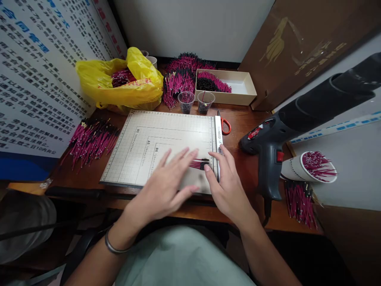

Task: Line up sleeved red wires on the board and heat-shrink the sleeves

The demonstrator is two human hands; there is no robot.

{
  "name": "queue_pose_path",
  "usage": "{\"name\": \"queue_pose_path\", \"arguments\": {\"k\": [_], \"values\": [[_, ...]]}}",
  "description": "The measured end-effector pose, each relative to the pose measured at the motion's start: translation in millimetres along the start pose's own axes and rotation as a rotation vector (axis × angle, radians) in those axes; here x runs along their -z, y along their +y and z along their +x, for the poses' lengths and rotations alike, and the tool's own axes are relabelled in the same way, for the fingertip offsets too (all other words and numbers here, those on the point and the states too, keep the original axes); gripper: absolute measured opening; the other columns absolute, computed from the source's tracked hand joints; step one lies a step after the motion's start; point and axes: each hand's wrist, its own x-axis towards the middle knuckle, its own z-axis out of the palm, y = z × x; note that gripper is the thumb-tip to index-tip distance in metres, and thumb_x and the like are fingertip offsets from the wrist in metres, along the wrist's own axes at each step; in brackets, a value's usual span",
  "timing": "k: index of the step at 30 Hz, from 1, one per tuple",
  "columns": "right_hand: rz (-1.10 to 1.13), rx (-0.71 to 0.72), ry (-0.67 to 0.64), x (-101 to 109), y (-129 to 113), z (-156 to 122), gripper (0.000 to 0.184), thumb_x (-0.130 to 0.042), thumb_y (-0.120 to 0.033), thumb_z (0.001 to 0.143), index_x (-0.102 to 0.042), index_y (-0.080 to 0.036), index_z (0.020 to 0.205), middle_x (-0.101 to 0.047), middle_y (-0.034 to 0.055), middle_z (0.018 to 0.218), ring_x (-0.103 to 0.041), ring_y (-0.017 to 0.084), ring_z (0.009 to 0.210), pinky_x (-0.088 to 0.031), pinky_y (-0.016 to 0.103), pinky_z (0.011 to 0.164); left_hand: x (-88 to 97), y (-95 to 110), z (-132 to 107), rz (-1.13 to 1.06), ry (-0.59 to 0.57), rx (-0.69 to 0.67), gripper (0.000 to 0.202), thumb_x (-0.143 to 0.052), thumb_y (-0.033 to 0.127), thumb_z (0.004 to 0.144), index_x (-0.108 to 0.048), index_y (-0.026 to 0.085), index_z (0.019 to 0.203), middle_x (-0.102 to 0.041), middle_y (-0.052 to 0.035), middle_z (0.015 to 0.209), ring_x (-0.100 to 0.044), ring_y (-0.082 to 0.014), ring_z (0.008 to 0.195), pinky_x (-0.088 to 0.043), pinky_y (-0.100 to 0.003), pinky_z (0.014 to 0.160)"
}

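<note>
The left hand [168,182] is spread palm down with nothing visibly gripped, hiding one end of the magenta wires [197,164]; contact cannot be told. The right hand [228,184], likewise gripping nothing visible, opens wide, thumb tip at the wires' black ends [203,166]. The wires lie on the cutting board [169,121], toward its near right corner.

Wires [200,164] partly behind left grip [166,183]
</note>
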Motion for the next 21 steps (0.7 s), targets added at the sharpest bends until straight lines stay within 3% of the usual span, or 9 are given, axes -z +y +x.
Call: {"name": "queue_pose_path", "arguments": {"k": [1,3,4,7,10,14,21], "values": [[-0.003,-0.018,-0.013,-2,-1,-1,0.048,-0.041,-0.048,0.1,-0.057,-0.018,0.133,-0.035,0.0168,0.161,-0.04,0.031,0.149,-0.041,0.058,0.119,10.4,-10,-4,0.004,0.071,0.113,0.056,-0.027,0.044,0.109,-0.036,0.011,0.153,-0.053,-0.012,0.154,-0.047,-0.0203,0.145,-0.035,-0.041,0.122],[-0.014,-0.057,-0.028,-4,-2,-1,0.051,-0.038,-0.052,0.1,-0.056,-0.019,0.135,-0.033,0.0155,0.163,-0.038,0.032,0.15,-0.039,0.059,0.12,32.3,-36,-12,0.138,0.211,0.51,0.047,-0.032,0.041,0.105,-0.058,0.015,0.134,-0.066,-0.0127,0.138,-0.06,-0.0231,0.128,-0.046,-0.039,0.111],[-0.019,-0.071,-0.03,-4,-2,-1,0.052,-0.037,-0.053,0.1,-0.056,-0.02,0.134,-0.033,0.0149,0.163,-0.038,0.032,0.15,-0.039,0.059,0.12,42.8,-51,-17,0.29,0.233,0.739,0.045,-0.034,0.041,0.102,-0.066,0.017,0.123,-0.072,-0.0108,0.127,-0.063,-0.0248,0.12,-0.048,-0.04,0.107],[-0.035,-0.077,-0.018,-5,-2,0,0.053,-0.037,-0.057,0.099,-0.058,-0.021,0.132,-0.034,0.0142,0.162,-0.04,0.032,0.149,-0.041,0.058,0.12,67.2,-89,-29,0.404,0.17,1.012,0.047,-0.041,0.038,0.095,-0.07,0.009,0.118,-0.075,-0.0187,0.112,-0.066,-0.0352,0.105,-0.051,-0.053,0.096],[-0.047,-0.069,0.004,-7,0,1,0.052,-0.038,-0.057,0.099,-0.059,-0.022,0.131,-0.037,0.0139,0.161,-0.043,0.032,0.147,-0.042,0.059,0.118,76.6,-110,-32,0.415,0.002,1.1,0.048,-0.043,0.038,0.093,-0.072,0.01,0.119,-0.075,-0.0192,0.114,-0.066,-0.0375,0.104,-0.052,-0.052,0.09],[-0.058,-0.064,0.018,-8,1,1,0.052,-0.04,-0.058,0.098,-0.06,-0.022,0.13,-0.039,0.0136,0.16,-0.044,0.032,0.146,-0.043,0.059,0.118,73.7,-119,-24,0.418,-0.174,1.103,0.051,-0.046,0.042,0.092,-0.071,0.012,0.125,-0.074,-0.0174,0.118,-0.064,-0.0375,0.111,-0.051,-0.048,0.091],[-0.074,-0.057,0.033,-8,2,-1,0.053,-0.041,-0.061,0.098,-0.06,-0.022,0.129,-0.04,0.0137,0.159,-0.046,0.032,0.145,-0.045,0.058,0.115,68.1,-133,-15,0.497,-0.25,1.096,0.048,-0.049,0.046,0.09,-0.076,0.015,0.115,-0.076,-0.019,0.103,-0.067,-0.0382,0.096,-0.051,-0.045,0.076]]}}
